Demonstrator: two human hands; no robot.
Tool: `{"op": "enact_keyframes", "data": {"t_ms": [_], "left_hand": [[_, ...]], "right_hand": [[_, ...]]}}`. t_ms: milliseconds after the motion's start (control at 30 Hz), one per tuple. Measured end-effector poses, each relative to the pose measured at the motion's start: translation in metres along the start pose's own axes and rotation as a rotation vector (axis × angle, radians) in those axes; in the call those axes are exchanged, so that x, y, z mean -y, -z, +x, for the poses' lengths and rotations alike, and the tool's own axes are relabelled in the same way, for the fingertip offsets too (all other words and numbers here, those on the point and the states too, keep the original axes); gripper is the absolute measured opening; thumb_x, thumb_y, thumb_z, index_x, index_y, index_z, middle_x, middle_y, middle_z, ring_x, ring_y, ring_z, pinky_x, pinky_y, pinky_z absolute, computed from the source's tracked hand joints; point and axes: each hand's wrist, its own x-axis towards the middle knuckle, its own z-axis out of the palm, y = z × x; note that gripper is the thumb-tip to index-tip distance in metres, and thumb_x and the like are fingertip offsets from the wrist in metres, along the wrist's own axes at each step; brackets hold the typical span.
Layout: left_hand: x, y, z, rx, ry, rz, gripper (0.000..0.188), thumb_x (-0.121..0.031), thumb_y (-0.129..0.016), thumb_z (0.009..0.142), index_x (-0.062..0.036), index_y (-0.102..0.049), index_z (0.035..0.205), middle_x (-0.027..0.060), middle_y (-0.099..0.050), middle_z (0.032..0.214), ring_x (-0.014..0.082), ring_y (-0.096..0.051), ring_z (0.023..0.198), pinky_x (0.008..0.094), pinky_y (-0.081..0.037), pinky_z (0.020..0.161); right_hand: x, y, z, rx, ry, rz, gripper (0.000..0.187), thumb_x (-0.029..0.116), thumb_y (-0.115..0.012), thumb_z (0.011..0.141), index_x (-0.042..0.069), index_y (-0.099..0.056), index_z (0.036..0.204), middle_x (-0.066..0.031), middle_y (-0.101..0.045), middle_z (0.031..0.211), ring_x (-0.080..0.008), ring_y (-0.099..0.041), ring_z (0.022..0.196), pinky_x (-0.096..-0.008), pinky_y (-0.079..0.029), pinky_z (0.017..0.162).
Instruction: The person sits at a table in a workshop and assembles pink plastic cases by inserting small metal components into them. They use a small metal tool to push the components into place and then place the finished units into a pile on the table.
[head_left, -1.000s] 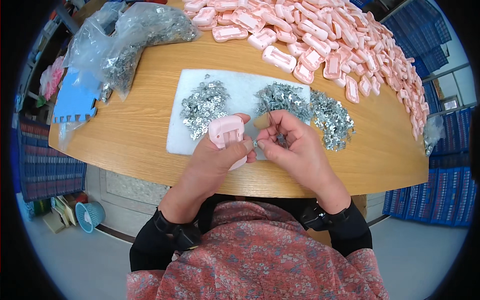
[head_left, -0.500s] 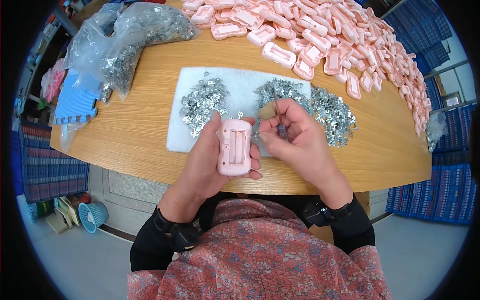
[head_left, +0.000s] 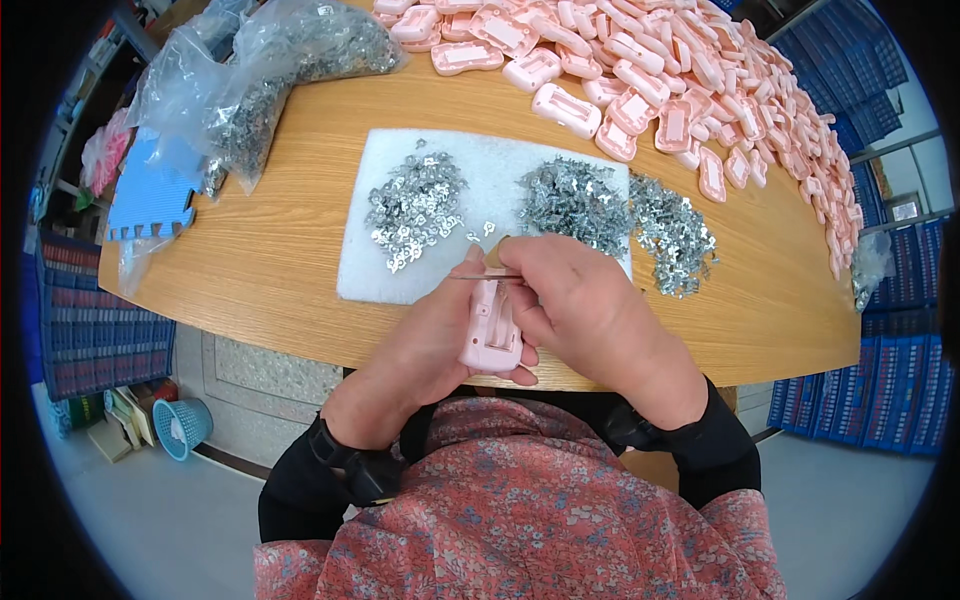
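A pink plastic casing (head_left: 490,345) with a long battery recess lies in my left hand (head_left: 410,340), whose fingers wrap under it and whose thumb reaches its far end. My right hand (head_left: 590,315) is curled over the casing's far end and right side. In its fingers is a thin metal rod-like tool (head_left: 487,277), lying crosswise over the casing. A tan finger cover (head_left: 493,254) shows at a right fingertip. Whether a small metal part is also pinched there is hidden. Just beyond, a white foam pad (head_left: 390,285) bears small flat metal contacts (head_left: 410,205) and a pile of metal clips (head_left: 570,205).
More metal pieces (head_left: 680,240) lie on the wooden table (head_left: 285,240) right of the pad. Many pink casings (head_left: 640,80) are heaped at the back right. Clear bags of metal parts (head_left: 245,120) and a blue foam mat (head_left: 150,195) sit at the left.
My right hand has moved left and down onto the casing's far end, swinging the tool from upright to crosswise. My left hand has shifted the casing slightly right and nearer me.
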Motion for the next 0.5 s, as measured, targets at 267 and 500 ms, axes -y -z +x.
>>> {"op": "enact_keyframes", "data": {"t_ms": [267,500], "left_hand": [[0.006,-0.001,0.003,-0.001,-0.002,0.070,0.060,-0.055,-0.023,0.104,-0.0048,-0.056,0.110,0.0103,-0.064,0.084,0.0217,-0.066,0.072,0.0392,-0.059,0.061],[0.011,0.002,0.009,-0.017,0.023,0.161,0.059,-0.051,-0.019,0.105,-0.0054,-0.054,0.117,0.0130,-0.066,0.086,0.0247,-0.068,0.073,0.0405,-0.059,0.063]], "right_hand": [[0.007,0.008,-0.001,0.155,-0.210,0.008,0.022,0.003,-0.059,0.083,0.005,-0.054,0.104,-0.0174,-0.061,0.079,-0.0386,-0.063,0.076,-0.0448,-0.051,0.066],[0.004,0.007,-0.002,0.176,-0.212,-0.052,0.025,0.004,-0.066,0.083,0.006,-0.057,0.106,-0.0146,-0.063,0.081,-0.0347,-0.065,0.074,-0.0411,-0.052,0.065]]}}
